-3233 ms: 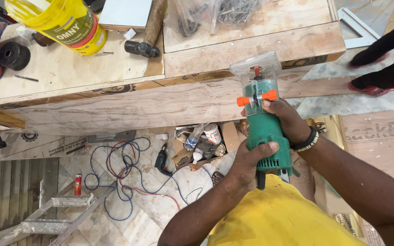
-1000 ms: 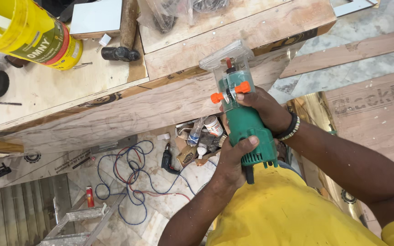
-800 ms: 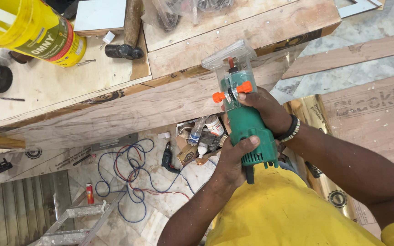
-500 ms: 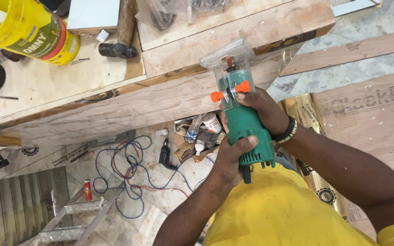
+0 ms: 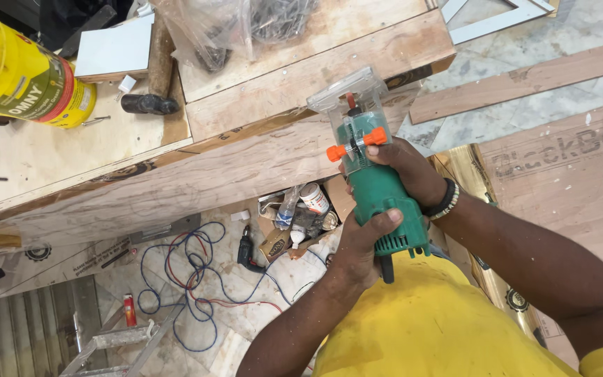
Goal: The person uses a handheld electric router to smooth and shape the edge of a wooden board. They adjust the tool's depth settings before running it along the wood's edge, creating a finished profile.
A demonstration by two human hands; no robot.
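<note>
**Both hands clasp a green trimmer at the edge of a plywood board**

The left hand (image 5: 361, 244) wraps around the rear of a green plastic handheld trimmer with orange knobs and a clear square base (image 5: 371, 167), thumb lying over the vented end. The right hand (image 5: 403, 171) grips the tool's body from the other side, fingers curled round it, a dark beaded bracelet (image 5: 444, 201) at the wrist. The clear base sits against the upper edge of a long, pale plywood board (image 5: 197, 181) that runs slantwise across the view; whether the cutter actually touches the wood is hard to tell through the plastic. Beyond the board, on a raw wooden bench top (image 5: 50, 153), stand a yellow plastic bucket (image 5: 19, 70) and a dark-headed hammer with a wooden handle (image 5: 153, 77). Below, on the tiled floor, lie tangled red and blue wires (image 5: 183, 279) and a small cardboard box of bottles and tubes (image 5: 298, 220).
</note>
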